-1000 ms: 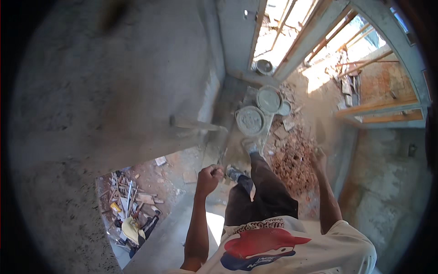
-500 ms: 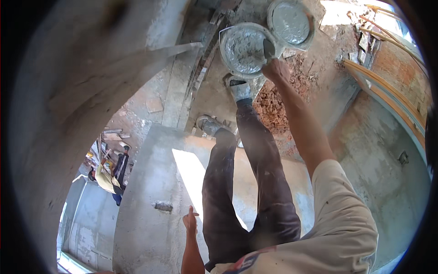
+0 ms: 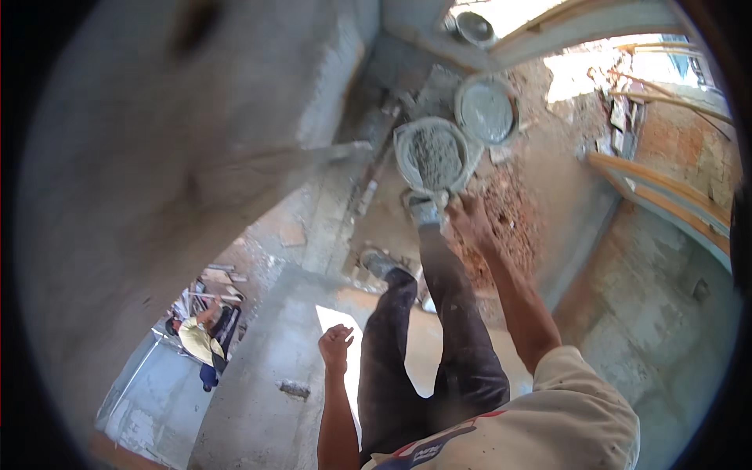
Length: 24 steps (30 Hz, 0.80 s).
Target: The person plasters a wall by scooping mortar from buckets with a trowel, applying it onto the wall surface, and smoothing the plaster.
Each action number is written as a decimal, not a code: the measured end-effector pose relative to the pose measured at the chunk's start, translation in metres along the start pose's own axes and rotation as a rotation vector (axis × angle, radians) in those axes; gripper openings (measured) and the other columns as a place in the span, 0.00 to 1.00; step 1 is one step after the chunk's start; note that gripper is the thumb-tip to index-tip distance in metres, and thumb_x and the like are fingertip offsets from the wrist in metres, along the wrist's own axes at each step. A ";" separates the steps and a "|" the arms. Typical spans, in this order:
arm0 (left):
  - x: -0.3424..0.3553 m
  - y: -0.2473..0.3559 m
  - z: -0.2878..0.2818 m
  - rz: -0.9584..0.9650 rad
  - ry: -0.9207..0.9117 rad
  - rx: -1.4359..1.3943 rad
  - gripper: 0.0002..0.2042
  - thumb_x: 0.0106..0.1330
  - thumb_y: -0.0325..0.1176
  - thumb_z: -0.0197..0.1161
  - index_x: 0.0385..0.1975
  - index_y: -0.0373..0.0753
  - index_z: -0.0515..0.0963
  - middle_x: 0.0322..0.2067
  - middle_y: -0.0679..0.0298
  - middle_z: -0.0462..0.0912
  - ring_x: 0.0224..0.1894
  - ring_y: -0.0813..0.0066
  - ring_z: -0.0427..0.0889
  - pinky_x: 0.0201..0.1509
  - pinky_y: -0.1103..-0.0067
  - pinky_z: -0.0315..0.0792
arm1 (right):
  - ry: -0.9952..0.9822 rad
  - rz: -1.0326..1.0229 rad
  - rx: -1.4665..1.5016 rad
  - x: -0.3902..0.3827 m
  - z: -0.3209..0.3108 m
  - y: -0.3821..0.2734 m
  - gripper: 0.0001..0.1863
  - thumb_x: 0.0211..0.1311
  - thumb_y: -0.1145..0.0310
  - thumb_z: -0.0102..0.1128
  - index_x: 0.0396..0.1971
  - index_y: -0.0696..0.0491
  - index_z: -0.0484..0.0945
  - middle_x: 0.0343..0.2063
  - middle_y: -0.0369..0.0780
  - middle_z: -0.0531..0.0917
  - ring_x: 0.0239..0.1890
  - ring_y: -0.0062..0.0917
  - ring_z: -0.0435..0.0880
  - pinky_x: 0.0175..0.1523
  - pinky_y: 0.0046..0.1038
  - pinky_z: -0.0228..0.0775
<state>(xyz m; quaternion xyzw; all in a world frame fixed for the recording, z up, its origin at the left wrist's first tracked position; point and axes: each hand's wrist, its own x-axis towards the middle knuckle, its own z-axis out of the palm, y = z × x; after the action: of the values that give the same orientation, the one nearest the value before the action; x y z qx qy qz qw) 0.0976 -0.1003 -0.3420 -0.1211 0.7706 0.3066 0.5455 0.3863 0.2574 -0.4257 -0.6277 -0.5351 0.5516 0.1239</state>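
My right hand (image 3: 470, 215) is closed on a trowel just below a bucket of grey mortar (image 3: 431, 153); the tool is blurred and hard to separate from the mortar and my shoe. A second round container of smoother grey mix (image 3: 486, 106) stands beside the bucket, to its upper right. My left hand (image 3: 336, 342) is low beside my left leg, fingers loosely bent and apart, holding nothing. My feet stand just below the bucket.
A co-worker in a yellow shirt (image 3: 196, 341) is lower left among scrap boards. Red rubble (image 3: 509, 235) lies right of my legs. A concrete wall (image 3: 172, 157) fills the left; wooden frames (image 3: 658, 180) stand right. Another round pan (image 3: 474, 30) is at the top.
My right hand went to the mortar bucket, gripping a trowel, and has since shifted slightly down toward me. My left hand has dropped, its fingers loosened. The co-worker's arm has risen.
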 end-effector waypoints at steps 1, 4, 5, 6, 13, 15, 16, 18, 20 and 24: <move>-0.002 0.007 -0.012 0.112 -0.037 0.124 0.12 0.71 0.21 0.57 0.52 0.28 0.75 0.46 0.55 0.82 0.46 0.63 0.86 0.50 0.71 0.83 | -0.130 0.210 0.303 -0.031 -0.001 -0.069 0.15 0.59 0.60 0.57 0.25 0.59 0.77 0.14 0.37 0.76 0.14 0.19 0.73 0.22 0.28 0.67; 0.010 0.012 -0.059 0.701 -0.091 0.603 0.12 0.67 0.25 0.62 0.49 0.34 0.81 0.47 0.56 0.84 0.44 0.66 0.86 0.48 0.70 0.81 | -0.224 0.167 0.476 -0.109 0.004 -0.192 0.11 0.60 0.64 0.53 0.27 0.56 0.78 0.14 0.35 0.76 0.13 0.20 0.72 0.20 0.26 0.62; 0.008 0.022 -0.067 0.635 -0.111 0.688 0.16 0.65 0.24 0.64 0.53 0.32 0.79 0.46 0.57 0.84 0.46 0.71 0.83 0.46 0.75 0.79 | -0.211 0.139 0.644 -0.129 0.007 -0.213 0.10 0.57 0.66 0.52 0.31 0.57 0.79 0.17 0.38 0.78 0.13 0.22 0.73 0.19 0.25 0.65; 0.003 0.039 -0.080 0.549 -0.112 0.768 0.20 0.64 0.23 0.65 0.57 0.29 0.77 0.46 0.58 0.84 0.48 0.76 0.81 0.45 0.80 0.77 | -0.278 0.091 0.800 -0.150 0.012 -0.247 0.11 0.56 0.68 0.52 0.34 0.58 0.78 0.18 0.39 0.77 0.13 0.23 0.74 0.19 0.25 0.66; -0.111 0.065 -0.159 0.440 0.039 -0.046 0.14 0.63 0.25 0.66 0.47 0.27 0.81 0.37 0.57 0.86 0.35 0.72 0.85 0.40 0.79 0.80 | -0.194 -0.715 1.221 -0.267 -0.038 -0.475 0.23 0.57 0.72 0.49 0.53 0.63 0.71 0.22 0.41 0.76 0.16 0.23 0.76 0.19 0.23 0.71; -0.104 0.004 -0.207 0.379 0.125 -0.133 0.12 0.63 0.23 0.63 0.45 0.27 0.81 0.33 0.56 0.86 0.34 0.68 0.87 0.34 0.80 0.80 | 0.088 -0.834 1.231 -0.312 -0.054 -0.549 0.23 0.59 0.73 0.52 0.55 0.63 0.70 0.22 0.40 0.76 0.17 0.22 0.77 0.21 0.24 0.72; -0.094 -0.014 -0.220 0.316 0.168 -0.042 0.12 0.64 0.22 0.63 0.45 0.23 0.79 0.34 0.51 0.85 0.39 0.60 0.90 0.35 0.81 0.82 | 0.319 -0.847 1.181 -0.328 -0.079 -0.576 0.23 0.59 0.74 0.54 0.55 0.64 0.70 0.23 0.40 0.77 0.17 0.23 0.77 0.22 0.25 0.72; -0.075 -0.152 -0.305 0.573 0.254 0.254 0.11 0.64 0.27 0.62 0.42 0.26 0.80 0.33 0.54 0.86 0.37 0.60 0.90 0.27 0.78 0.80 | 0.553 -0.891 1.214 -0.356 -0.079 -0.643 0.21 0.58 0.75 0.57 0.52 0.64 0.72 0.24 0.40 0.78 0.18 0.23 0.78 0.23 0.26 0.72; -0.064 -0.178 -0.287 0.461 0.414 0.418 0.10 0.63 0.27 0.64 0.40 0.27 0.81 0.33 0.55 0.85 0.37 0.62 0.89 0.29 0.78 0.80 | 0.974 -1.063 1.179 -0.342 -0.101 -0.689 0.16 0.57 0.75 0.60 0.45 0.63 0.75 0.25 0.41 0.79 0.19 0.24 0.79 0.24 0.27 0.72; -0.076 -0.217 -0.265 0.407 0.529 0.278 0.09 0.61 0.28 0.68 0.37 0.30 0.82 0.32 0.59 0.85 0.36 0.67 0.87 0.33 0.77 0.80 | 1.491 -1.202 1.126 -0.337 -0.106 -0.767 0.07 0.55 0.75 0.61 0.34 0.59 0.77 0.24 0.40 0.81 0.22 0.24 0.83 0.27 0.30 0.74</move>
<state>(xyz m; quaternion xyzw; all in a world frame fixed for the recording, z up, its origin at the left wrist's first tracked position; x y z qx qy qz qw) 0.0363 -0.4412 -0.2890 0.0351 0.9277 0.2591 0.2664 0.1243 0.3349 0.3738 -0.2948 -0.2167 0.0502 0.9293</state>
